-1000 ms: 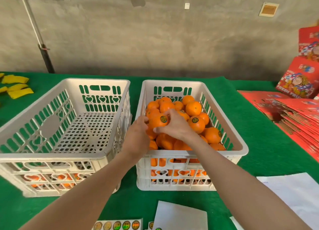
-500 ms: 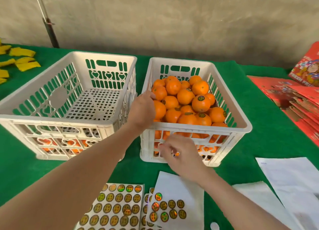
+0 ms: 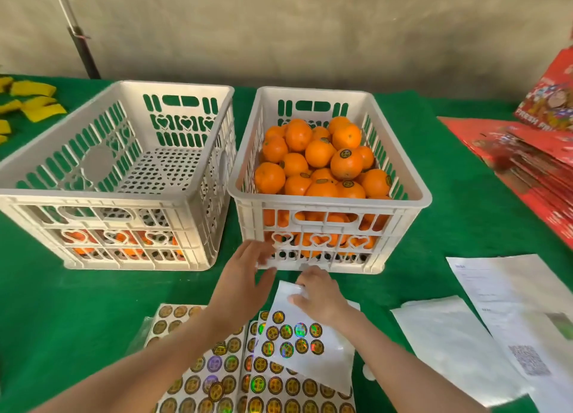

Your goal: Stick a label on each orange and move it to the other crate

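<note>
The right white crate (image 3: 412,195) is heaped with oranges (image 3: 319,153), several bearing round labels. In the left white crate (image 3: 37,192) a few oranges (image 3: 83,250) show through its front slots. Sheets of round holographic labels (image 3: 279,381) lie on the green cloth in front. A partly used sheet (image 3: 310,347) rests tilted on top. My right hand (image 3: 319,293) rests on the far end of that sheet with fingers curled, seemingly pinching its edge. My left hand (image 3: 245,276) hovers beside it in front of the right crate, fingers straight and blurred, holding nothing.
White papers (image 3: 508,291) and a clear bag (image 3: 452,344) lie at the right front. Red fruit boxes (image 3: 539,164) are stacked at the far right. Yellow pieces (image 3: 34,96) lie at the far left. A dark pole (image 3: 83,53) stands against the grey wall.
Both hands left the orange pile in the right crate and came down to the label sheets. My left hand came last. The camera tilted down.
</note>
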Tool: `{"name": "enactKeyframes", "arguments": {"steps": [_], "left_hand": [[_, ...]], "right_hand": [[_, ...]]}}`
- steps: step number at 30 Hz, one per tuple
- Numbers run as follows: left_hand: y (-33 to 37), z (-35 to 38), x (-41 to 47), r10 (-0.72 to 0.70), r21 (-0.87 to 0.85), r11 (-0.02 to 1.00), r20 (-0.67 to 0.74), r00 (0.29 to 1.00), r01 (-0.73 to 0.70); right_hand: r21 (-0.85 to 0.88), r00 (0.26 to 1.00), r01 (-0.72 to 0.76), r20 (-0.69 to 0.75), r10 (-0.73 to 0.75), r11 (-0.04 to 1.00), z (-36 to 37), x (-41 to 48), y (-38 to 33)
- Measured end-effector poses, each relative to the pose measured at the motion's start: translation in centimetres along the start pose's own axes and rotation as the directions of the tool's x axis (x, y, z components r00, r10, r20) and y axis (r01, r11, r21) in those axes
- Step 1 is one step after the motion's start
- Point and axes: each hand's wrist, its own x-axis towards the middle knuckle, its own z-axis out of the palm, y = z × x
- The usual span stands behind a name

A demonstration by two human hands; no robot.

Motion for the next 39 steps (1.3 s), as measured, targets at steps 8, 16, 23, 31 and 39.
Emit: {"name": "enactKeyframes", "arguments": {"steps": [8, 16, 23, 31, 39], "left_hand": [[-0.6, 2.6, -0.6, -0.65, -0.31, 0.52, 0.46, 0.604, 0.796], [-0.3, 2.9, -0.5, -0.697, -0.274, 0.507, 0.427, 0.576, 0.817], [-1.7, 3.5, -0.7, -0.699, -0.015, 0.652, 0.375, 0.609, 0.758], [-2.3, -3.4, -0.6, -0.265, 0.233, 0.949, 0.234, 0.935, 0.211], [-3.4, -19.9, 6.8, -0.3, -0.19, 0.948, -0.273, 0.914, 0.255]], "right_hand": [[0.11, 0.916, 0.198, -0.376, -0.144, 0.974, -2.3, -3.4, -0.4], [0.089, 0.936, 0.208, -0.308, -0.172, 0.974, 0.8, -5.2, -2.6], [0.427, 0.971, 0.168, -0.225, -0.075, 0.889, 0.1, -4.9, -3.3], [0.534, 0.907, 0.347, -0.401, -0.131, 0.771, -4.8, -4.7, -6.6], [0.367, 0.653, 0.654, -0.716, -0.248, 0.661, -13.5, 3.7, -19.4]]}}
